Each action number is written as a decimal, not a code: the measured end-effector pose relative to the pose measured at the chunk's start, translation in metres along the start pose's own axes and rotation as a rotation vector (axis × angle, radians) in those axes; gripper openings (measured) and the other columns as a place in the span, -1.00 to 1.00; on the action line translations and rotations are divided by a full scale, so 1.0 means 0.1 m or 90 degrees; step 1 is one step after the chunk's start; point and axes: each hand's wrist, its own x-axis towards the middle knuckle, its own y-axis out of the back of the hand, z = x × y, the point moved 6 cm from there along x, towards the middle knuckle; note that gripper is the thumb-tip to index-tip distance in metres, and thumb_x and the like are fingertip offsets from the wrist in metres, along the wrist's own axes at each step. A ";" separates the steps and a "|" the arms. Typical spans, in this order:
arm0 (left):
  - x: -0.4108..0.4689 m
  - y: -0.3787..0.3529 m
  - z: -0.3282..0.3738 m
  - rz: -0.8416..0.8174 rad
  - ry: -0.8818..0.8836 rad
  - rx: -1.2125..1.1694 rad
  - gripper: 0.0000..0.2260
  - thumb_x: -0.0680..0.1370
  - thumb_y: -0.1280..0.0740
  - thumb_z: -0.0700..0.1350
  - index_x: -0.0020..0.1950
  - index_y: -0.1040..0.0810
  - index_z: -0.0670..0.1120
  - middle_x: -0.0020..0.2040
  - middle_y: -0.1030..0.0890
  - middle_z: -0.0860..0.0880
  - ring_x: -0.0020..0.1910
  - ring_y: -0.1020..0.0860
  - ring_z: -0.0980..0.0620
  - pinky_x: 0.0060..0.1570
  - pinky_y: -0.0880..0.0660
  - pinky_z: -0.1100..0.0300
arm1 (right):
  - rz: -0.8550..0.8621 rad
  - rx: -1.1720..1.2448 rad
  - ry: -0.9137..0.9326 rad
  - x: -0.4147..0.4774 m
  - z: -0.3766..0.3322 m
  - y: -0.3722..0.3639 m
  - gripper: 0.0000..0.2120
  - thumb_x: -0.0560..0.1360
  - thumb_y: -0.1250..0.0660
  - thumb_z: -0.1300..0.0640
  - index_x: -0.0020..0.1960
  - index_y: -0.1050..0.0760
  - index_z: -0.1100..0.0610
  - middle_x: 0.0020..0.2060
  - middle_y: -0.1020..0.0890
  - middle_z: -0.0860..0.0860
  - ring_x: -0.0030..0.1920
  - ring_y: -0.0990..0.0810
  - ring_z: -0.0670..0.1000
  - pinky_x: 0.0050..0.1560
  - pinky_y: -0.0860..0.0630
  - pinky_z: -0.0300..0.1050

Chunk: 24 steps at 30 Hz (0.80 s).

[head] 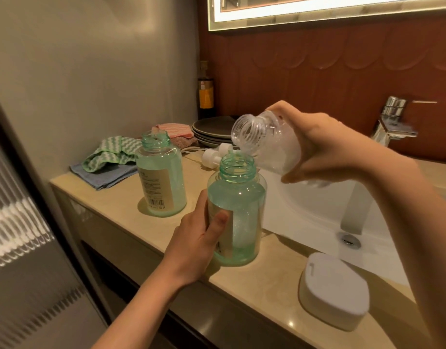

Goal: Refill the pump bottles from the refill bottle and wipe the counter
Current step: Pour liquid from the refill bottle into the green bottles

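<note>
My left hand [199, 244] grips a green pump bottle [238, 212] with no pump on it, standing on the beige counter [267, 280]. Foamy liquid fills part of it. My right hand [322, 144] holds the clear refill bottle [264, 142] tilted on its side, its open mouth just above and left of the green bottle's neck. A second open green bottle [160, 177] stands to the left on the counter. Two white pump heads [217, 152] lie behind the bottles. A green-and-white cloth [111, 152] lies on a blue cloth [103, 173] at the far left.
A white sink basin [317, 205] with a chrome tap [393, 122] lies to the right. A white lidded box [332, 289] sits near the counter's front edge. Stacked dark plates [212, 129], a pink cloth [175, 128] and a dark bottle [206, 94] stand at the back.
</note>
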 end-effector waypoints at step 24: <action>-0.11 0.10 0.18 0.205 0.093 0.165 -0.09 0.37 -0.51 -0.05 0.50 0.06 0.19 0.45 -0.26 0.11 0.36 -0.28 0.14 0.28 -0.28 0.23 | 0.005 0.103 0.000 -0.06 -0.12 0.20 -0.18 0.04 -0.50 -0.22 0.14 -0.23 0.08 -0.05 -0.56 0.07 -0.05 -0.55 0.13 -0.06 -0.53 0.18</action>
